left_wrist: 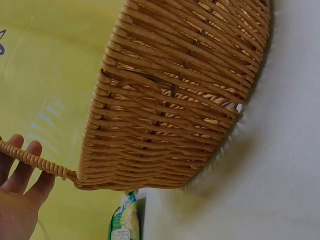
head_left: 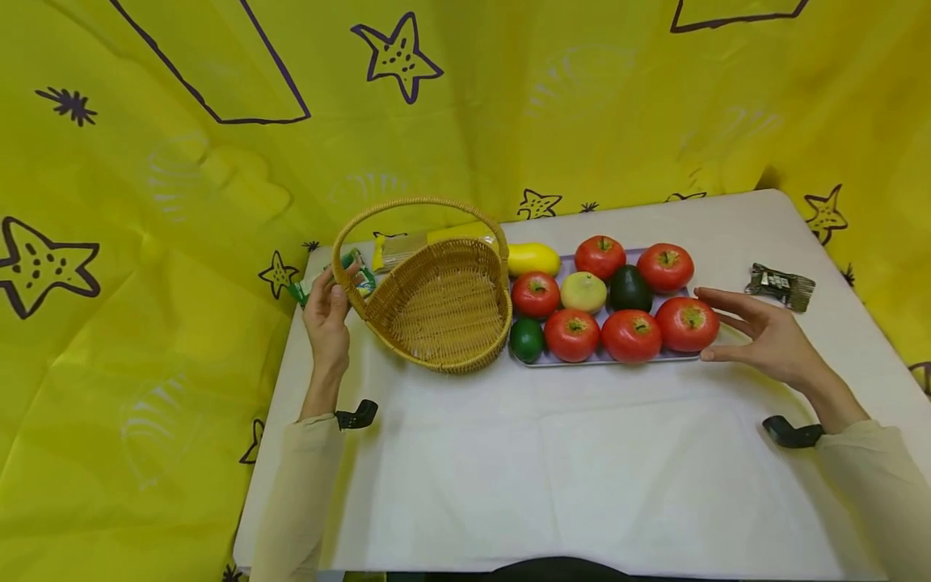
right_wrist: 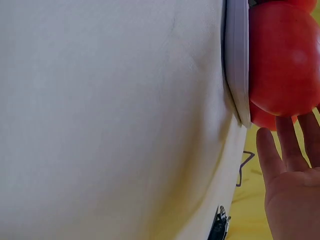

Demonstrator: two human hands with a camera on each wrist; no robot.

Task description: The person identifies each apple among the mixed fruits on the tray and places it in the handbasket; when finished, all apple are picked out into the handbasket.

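Looks like makeshift booth: yellow star-printed cloth (head_left: pixel 182 202) hanging round white-covered table (head_left: pixel 465 477).

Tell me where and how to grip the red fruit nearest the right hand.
Probably best round its bulging right half, coming from the right: this red fruit is rounded and has no fruit on that side, while another red one crowds its left. The right hand is suitably placed.

The left hand (head_left: pixel 327 325) curled its fingers (left_wrist: pixel 22 172) in a grip, the left forearm (head_left: pixel 301 485) behind it. The right hand (head_left: pixel 774 343) reached with fingers extended, thumb (head_left: pixel 727 353) apart, the right forearm (head_left: pixel 869 477) slanting back behind it.
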